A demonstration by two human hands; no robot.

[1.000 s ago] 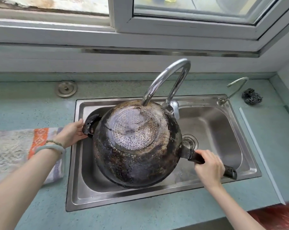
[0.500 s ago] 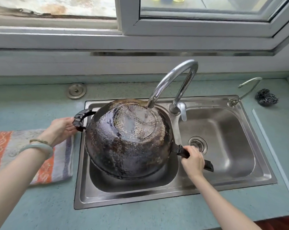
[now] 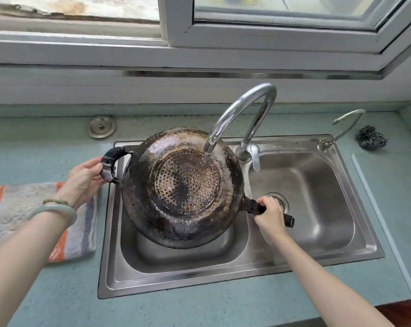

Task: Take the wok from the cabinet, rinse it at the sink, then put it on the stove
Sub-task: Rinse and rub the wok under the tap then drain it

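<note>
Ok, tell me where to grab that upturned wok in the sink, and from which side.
Take the wok by its two handles: the straight handle from the right, where the right hand wraps it, and the loop handle from the left, where the left hand holds it. The domed, wet underside faces up and likely offers no purchase.
</note>
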